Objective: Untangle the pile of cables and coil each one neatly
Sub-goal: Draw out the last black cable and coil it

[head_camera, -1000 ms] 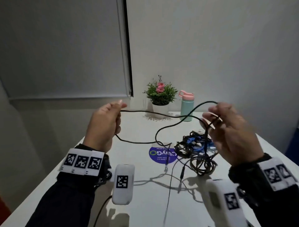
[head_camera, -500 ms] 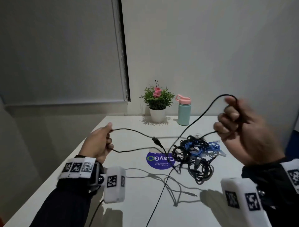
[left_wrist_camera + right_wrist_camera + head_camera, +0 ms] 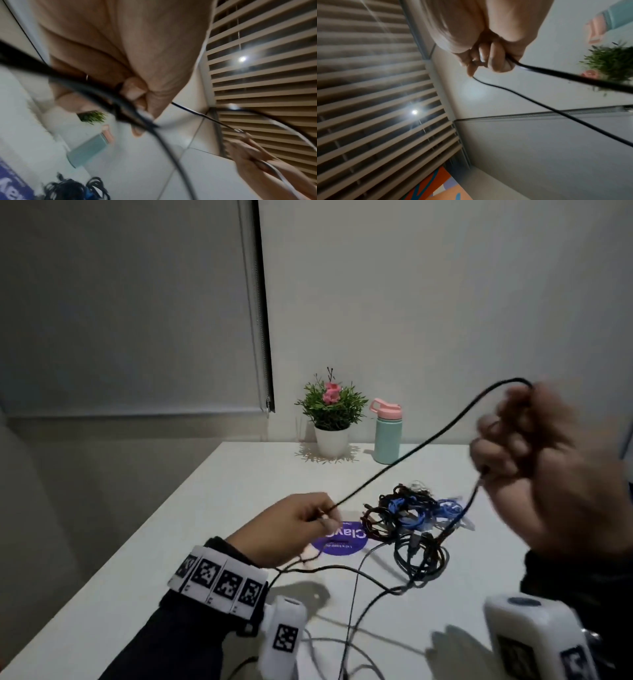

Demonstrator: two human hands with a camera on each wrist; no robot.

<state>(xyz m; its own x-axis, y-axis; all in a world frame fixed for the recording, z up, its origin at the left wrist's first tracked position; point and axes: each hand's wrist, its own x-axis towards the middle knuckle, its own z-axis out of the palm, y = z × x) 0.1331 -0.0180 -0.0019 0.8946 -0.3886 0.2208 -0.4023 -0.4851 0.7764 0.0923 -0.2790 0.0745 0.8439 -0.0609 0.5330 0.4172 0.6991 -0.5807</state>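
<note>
A long black cable (image 3: 404,458) stretches taut from my left hand (image 3: 301,525) low over the table up to my raised right hand (image 3: 534,450). The left hand pinches it between thumb and fingers (image 3: 132,90), and the slack trails back under the wrist. Curled right-hand fingers (image 3: 494,59) grip the cable's looped part, and a strand hangs from that fist down to the tangled pile of black and blue cables (image 3: 411,518) on the white table (image 3: 171,542). In the right wrist view the black cable (image 3: 556,112) runs away from the fist.
A potted plant (image 3: 330,412) and a mint bottle with a pink lid (image 3: 387,433) stand at the table's far edge by the wall. A purple round sticker (image 3: 342,539) lies beside the pile. Loose cable strands (image 3: 352,611) cross the table near me.
My left hand has slid right along the cable toward the pile. My right hand stays raised, pulling the span between the hands straight and taut; the sagging loop is gone.
</note>
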